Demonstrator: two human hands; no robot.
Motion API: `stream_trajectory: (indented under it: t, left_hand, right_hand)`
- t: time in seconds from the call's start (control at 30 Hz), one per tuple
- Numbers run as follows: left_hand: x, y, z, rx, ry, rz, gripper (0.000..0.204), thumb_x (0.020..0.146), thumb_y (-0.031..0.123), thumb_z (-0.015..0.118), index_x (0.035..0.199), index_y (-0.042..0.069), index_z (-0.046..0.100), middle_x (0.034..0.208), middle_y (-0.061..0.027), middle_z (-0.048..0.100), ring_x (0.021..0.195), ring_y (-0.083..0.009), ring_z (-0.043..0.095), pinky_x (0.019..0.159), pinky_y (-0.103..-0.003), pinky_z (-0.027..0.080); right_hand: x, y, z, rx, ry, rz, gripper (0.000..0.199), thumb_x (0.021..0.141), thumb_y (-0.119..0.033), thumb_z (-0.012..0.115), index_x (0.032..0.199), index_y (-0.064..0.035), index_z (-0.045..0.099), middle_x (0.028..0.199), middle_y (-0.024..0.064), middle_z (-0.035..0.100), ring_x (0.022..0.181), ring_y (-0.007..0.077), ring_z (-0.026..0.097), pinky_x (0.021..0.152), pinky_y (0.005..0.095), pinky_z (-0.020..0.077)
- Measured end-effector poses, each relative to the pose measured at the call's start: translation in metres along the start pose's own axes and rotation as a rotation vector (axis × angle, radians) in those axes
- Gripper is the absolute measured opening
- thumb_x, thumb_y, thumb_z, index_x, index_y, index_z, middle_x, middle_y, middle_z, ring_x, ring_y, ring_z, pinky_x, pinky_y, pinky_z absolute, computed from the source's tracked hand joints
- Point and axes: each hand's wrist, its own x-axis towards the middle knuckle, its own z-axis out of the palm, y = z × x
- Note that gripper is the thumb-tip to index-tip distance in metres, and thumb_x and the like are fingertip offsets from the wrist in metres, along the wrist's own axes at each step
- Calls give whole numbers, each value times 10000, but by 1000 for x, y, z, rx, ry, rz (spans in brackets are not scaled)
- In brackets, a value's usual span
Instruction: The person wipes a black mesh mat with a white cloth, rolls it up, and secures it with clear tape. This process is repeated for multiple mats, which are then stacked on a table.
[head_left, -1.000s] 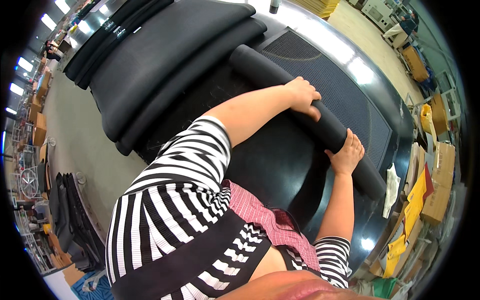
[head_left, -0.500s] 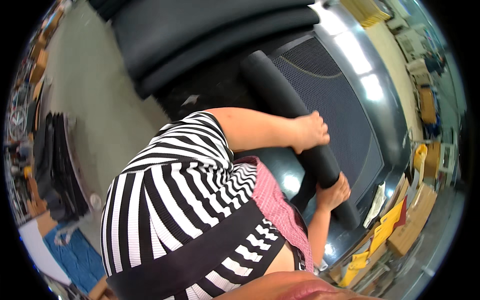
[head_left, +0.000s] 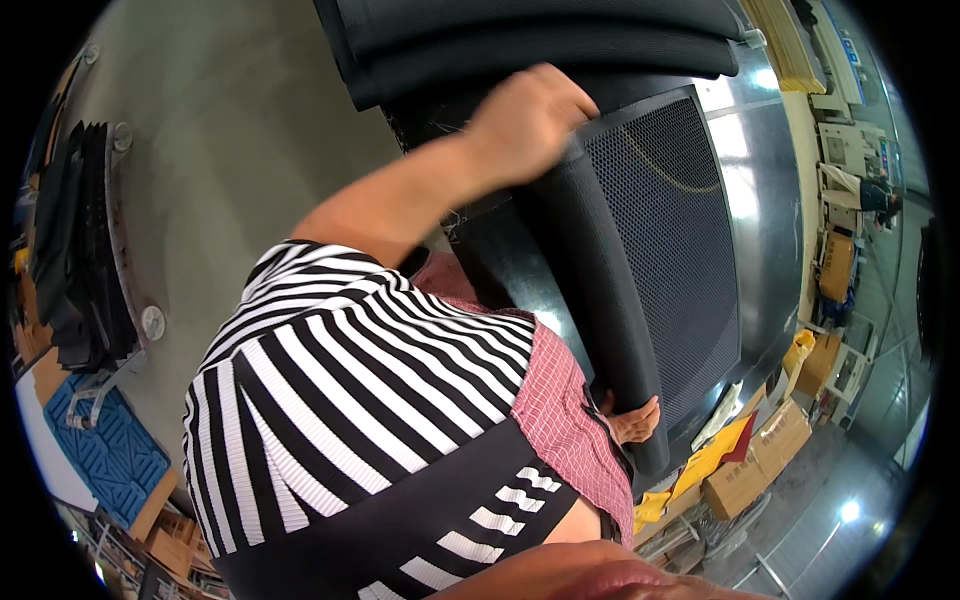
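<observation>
The person's left hand [head_left: 530, 120] clasps the upper end of a long black rolled rubber mat [head_left: 600, 300], the right hand [head_left: 635, 420] grips its lower end, over the perforated black metal desk [head_left: 670, 230]. Lifting the roll appears underway; next needs a balanced two-handed carry.

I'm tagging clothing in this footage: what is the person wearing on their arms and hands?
The left hand and right hand are bare: no gloves, rings or watch visible. The forearms are uncovered. A short black-and-white striped sleeve covers the left upper arm; the right sleeve is hidden.
</observation>
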Motion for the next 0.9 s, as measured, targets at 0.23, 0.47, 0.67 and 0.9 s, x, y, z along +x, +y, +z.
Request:
stream_trajectory:
  t: [0.23,0.47,0.67,0.9]
  left_hand:
    - [1,-64,-29,-302,-539,-465,515,957,-58,513,1441,105,587,1457,-106,587,1199,-250,654,1046,-372,527]
    - [-9,-95,-15,-197,-486,-304,500,973,-14,490,1444,121,590,1464,-117,581,1246,-260,626,1102,-374,484]
    - [-2,-90,-19,-234,-474,-401,443,988,-21,480,1394,96,615,1397,-156,625,1305,-318,593,1103,-419,486]
    - [0,-82,-12,-360,-538,-216,319,938,57,650,1255,56,687,1261,-131,687,1135,-290,675,986,-407,537]
  right_hand:
    - [-16,-5,19,-21,113,4,980,802,-447,821,1564,-59,344,1519,177,419,1425,366,380,1170,515,256]
    - [-26,8,9,-33,39,-2,995,785,-434,830,1566,-59,341,1523,185,418,1428,379,378,1177,515,249]
    - [-8,11,-3,-1,-110,11,1064,754,-281,857,1600,-82,244,1556,208,358,1454,399,329,1207,517,207]
    - [3,-3,-14,15,-232,52,1134,754,-140,847,1625,-131,121,1593,210,259,1486,385,253,1226,526,147]
